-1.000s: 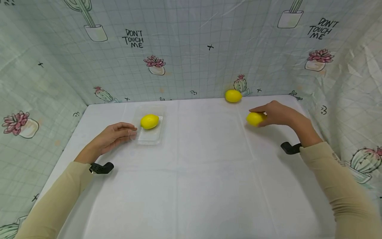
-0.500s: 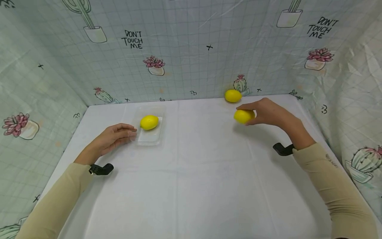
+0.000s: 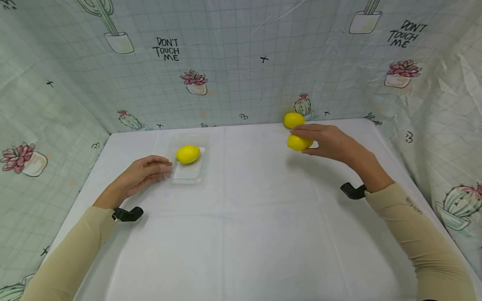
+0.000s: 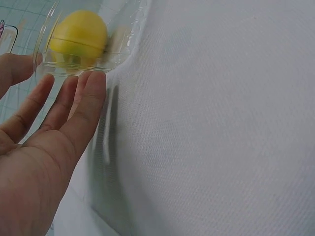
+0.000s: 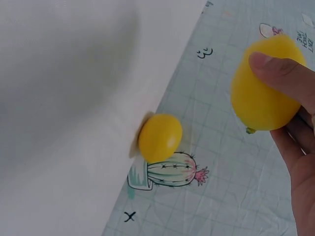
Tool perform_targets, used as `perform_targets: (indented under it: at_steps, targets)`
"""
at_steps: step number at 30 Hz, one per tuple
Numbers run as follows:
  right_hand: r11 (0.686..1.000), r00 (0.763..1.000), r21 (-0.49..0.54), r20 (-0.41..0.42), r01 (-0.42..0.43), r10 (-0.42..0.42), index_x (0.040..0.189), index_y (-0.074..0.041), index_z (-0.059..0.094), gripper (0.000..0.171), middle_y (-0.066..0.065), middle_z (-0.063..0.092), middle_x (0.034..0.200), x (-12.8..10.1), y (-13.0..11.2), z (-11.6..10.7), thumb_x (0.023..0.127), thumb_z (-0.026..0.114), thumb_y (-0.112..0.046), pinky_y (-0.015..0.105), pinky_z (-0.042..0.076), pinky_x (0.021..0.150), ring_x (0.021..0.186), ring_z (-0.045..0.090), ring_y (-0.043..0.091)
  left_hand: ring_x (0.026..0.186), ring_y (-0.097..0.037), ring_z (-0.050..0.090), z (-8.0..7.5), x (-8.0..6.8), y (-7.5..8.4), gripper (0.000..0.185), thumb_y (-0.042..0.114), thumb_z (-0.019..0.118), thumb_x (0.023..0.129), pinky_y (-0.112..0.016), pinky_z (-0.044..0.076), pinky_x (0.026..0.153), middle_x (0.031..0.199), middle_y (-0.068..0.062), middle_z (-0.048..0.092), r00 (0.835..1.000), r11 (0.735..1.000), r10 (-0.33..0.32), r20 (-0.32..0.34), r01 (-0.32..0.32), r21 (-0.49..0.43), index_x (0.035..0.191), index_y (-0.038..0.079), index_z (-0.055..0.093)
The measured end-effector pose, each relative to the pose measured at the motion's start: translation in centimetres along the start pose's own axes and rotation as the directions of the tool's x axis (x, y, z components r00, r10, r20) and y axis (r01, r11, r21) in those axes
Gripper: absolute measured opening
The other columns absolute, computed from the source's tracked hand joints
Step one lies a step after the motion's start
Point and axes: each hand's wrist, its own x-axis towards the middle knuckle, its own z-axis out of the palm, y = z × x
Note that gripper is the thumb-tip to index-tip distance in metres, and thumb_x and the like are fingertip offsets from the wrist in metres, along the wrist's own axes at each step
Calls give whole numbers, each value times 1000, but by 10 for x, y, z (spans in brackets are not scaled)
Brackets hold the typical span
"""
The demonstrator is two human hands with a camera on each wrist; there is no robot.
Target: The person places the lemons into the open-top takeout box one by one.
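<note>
My right hand (image 3: 331,143) holds a yellow lemon (image 3: 299,143) between thumb and fingers, raised over the white table with a shadow below. In the right wrist view the thumb presses one side of that lemon (image 5: 268,93), and its green stem end shows. Just behind it, a second lemon (image 3: 293,120) rests at the table's back edge. A third lemon (image 3: 188,154) sits in a clear plastic tray (image 3: 187,179) on the left. My left hand (image 3: 141,177) is beside the tray, its fingers extended, fingertips right at the tray's wall in the left wrist view.
A white cloth covers the table (image 3: 241,234). Behind it and at both sides hangs a patterned curtain (image 3: 233,75) printed with cacti and lettering. A black wrist camera (image 3: 128,213) sits on the left wrist, another black camera (image 3: 353,191) on the right.
My right hand has carried its lemon leftward and a little toward the back, close in front of the lemon at the table's edge. The left hand and the tray have stayed put.
</note>
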Motion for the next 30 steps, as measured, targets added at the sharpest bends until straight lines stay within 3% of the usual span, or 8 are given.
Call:
perform_targets:
  at_steps: [12,22,30]
  targets:
    - [990,985,7,-107,138,-137,136,-6,64,72,13,65,135,7,-3,6,70,92,1,46,59,91,122,62,34,117,-17,66,-1,-3,0,35,11,57,105,-25,56,97,132,-4,61,999,999,32,-5,-33,-41,137,-2,50]
    - [989,985,25,-98,144,-141,137,-5,63,71,12,63,138,13,-7,10,71,92,-5,44,58,95,125,61,32,117,-15,66,-4,-1,0,44,12,58,105,-26,55,99,132,-3,61,1000,999,12,-16,-13,-37,142,-6,44]
    - [992,989,27,-86,119,-117,139,-6,60,74,11,63,139,18,-10,13,72,92,-9,43,59,94,124,63,32,119,-13,65,-4,-1,-1,40,11,57,105,-26,55,99,132,-2,61,1000,999,17,-12,-17,-40,141,-4,47]
